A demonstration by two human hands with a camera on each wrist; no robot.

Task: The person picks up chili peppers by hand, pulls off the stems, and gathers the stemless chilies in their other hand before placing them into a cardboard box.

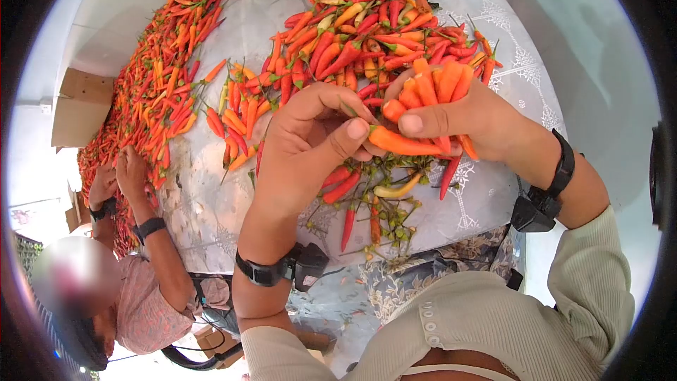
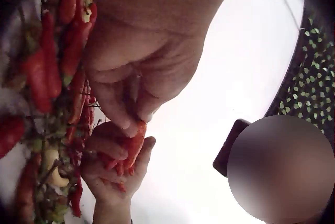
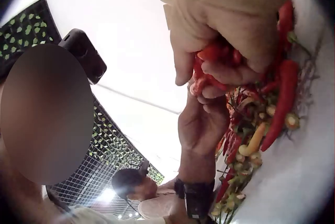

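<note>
My left hand [image 1: 300, 144] pinches the stem end of an orange chili pepper [image 1: 405, 143] between thumb and fingers. The pepper lies under the thumb of my right hand [image 1: 479, 113], its tip pointing right. Curled in that right hand is a bunch of orange chili peppers [image 1: 444, 85], their blunt ends bunched upward. In the left wrist view, the left fingertips [image 2: 137, 124] meet the peppers held by the other hand. Below both hands lies a heap of green stems [image 1: 398, 219], with a pale yellow chili [image 1: 397, 187] and several red ones among them.
A pile of red and orange chilies [image 1: 360, 35] sits on the patterned tablecloth [image 1: 211, 222] beyond my hands. A larger heap [image 1: 141, 99] spreads along the left side, where another person's hands [image 1: 130, 176] reach in. A cardboard box [image 1: 81, 109] stands beside it.
</note>
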